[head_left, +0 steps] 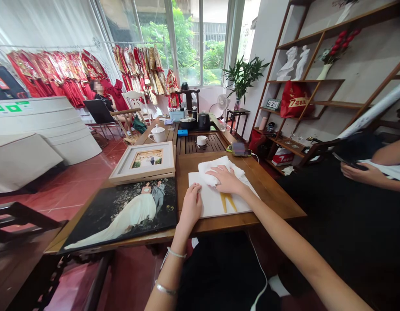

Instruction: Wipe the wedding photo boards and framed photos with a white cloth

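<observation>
A white flat board (208, 204) with gold markings lies on the table's near edge. My left hand (192, 203) has its fingers curled at the board's left edge, gripping it. On the board's upper part, my right hand (226, 179) presses a bunched white cloth (219, 165), its fingers bent into the fabric; the cloth and hand cover part of the board. Left of the board is a large wedding photo panel (128, 211) with a dark background. Behind that panel, a pale wooden picture frame (117, 170) holds a smaller photo.
Farther along the wooden table (277, 201) stand a lidded white mug (157, 134), a white cup (202, 140) on a slatted tea tray (188, 146) and a phone (239, 149) with a cable. Another person's hand (364, 175) holds a dark device at right.
</observation>
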A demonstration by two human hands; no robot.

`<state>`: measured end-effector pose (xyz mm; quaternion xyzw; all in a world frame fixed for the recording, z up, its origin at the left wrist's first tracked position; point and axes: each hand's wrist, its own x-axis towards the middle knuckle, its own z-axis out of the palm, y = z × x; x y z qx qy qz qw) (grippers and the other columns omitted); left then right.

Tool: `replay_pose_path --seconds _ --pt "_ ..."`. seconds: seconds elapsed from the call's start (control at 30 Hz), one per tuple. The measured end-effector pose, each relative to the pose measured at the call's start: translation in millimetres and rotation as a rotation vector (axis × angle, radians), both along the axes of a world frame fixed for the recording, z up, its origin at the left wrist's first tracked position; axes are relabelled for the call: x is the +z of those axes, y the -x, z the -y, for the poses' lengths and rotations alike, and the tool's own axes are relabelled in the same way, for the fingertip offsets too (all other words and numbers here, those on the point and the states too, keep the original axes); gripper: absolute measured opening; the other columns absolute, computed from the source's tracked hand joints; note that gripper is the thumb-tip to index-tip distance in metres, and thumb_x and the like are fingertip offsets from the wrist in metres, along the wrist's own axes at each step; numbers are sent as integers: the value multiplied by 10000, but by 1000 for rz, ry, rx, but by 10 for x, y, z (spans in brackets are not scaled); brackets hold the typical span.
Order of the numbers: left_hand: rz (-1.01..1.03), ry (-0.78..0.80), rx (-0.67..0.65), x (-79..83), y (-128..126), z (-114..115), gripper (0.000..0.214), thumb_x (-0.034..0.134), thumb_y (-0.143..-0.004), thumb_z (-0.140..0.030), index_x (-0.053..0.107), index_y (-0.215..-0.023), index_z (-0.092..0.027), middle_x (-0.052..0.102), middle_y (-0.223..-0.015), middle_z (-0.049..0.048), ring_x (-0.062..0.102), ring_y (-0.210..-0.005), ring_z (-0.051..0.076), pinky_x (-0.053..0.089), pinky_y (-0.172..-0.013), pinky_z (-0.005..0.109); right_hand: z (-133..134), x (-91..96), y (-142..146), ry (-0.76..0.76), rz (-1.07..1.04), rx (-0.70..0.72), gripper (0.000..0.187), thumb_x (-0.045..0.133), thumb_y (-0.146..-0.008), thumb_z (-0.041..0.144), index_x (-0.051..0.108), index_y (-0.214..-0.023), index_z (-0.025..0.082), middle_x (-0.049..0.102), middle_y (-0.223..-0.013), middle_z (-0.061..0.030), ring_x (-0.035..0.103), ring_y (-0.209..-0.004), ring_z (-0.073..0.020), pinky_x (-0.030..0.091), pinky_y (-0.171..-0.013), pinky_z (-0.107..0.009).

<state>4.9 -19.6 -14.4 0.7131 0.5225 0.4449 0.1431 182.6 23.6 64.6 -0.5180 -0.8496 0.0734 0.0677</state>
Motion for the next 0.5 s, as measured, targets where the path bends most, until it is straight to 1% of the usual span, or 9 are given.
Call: replay_pose_path --seconds 0.13,0.23,0.33,0.43,0.5 --pt "11 -11 18 -3 7 -12 304 440 -866 -97 646 -1084 -144 647 -1218 156 583 -1209 257 422 -1090 467 250 -23 -39 -38 -5 85 701 499 -684 161 502 -1378 255 428 -1496 -84 281 -1364 -361 248 -1032 -668" --pt "23 -4 6 18 17 -11 294 453 -858 -98 648 -1074 -142 653 -1207 160 597 -1190 258 432 -1082 466 500 -45 -101 -50 -3 123 760 520 -635 147 498 -1386 263 406 -1511 -87 250 -1386 -362 212 -1055 -660" --pt "32 3 -11 32 31 -7 292 462 -850 -91 652 -1065 -143 658 -1203 163 603 -1184 261 443 -1071 465 763 -50 -172 -36 -9 171 780 530 -625 143 494 -1391 285 395 -1518 -78 236 -1397 -359 193 -1072 -647" --pt "40 6 -19 24 45 -3 340 482 -799 -39 652 -1067 -161 656 -1220 144 596 -1199 256 439 -1074 468 1032 -35 -234 -14 -14 225 784 544 -624 155 487 -1390 312 392 -1519 -69 225 -1402 -364 173 -1084 -645" --pt "43 10 -22 15 50 1 354 482 -787 -27 650 -1072 -153 648 -1235 152 594 -1203 258 442 -1070 470 1191 -24 -256 -10 -10 239 797 550 -624 158 469 -1399 324 388 -1519 -72 210 -1408 -370 159 -1085 -653"
